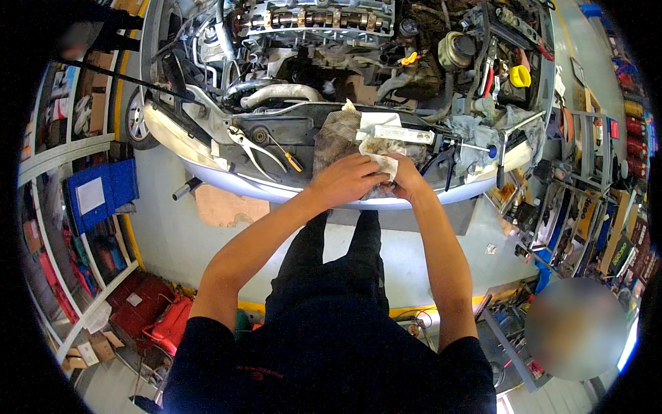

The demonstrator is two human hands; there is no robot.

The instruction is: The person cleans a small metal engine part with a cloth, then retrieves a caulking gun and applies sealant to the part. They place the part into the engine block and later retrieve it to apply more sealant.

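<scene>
Both hands meet at the front edge of the open engine bay. A crumpled, stained whitish paper wipe (383, 164) is between them. My left hand (350, 181) has its fingers bent over the wipe's near edge. Close against it, my right hand (408, 178) grips the wipe's right side, its fingertips partly hidden. Just beyond lies a caulking gun (476, 148) with a white tube (403, 135) in it, on a dirty grey rag (334, 141). Left of the rag rest large pliers (252, 150) and a screwdriver with an orange handle (292, 161).
An exposed engine (310, 21) fills the far side, with a yellow cap (520, 76) and red-handled pliers (489, 79) at right. A grey crumpled cloth (476, 134) lies by the right headlight. Shelving (65, 159) stands at left, a cluttered rack (572, 228) at right.
</scene>
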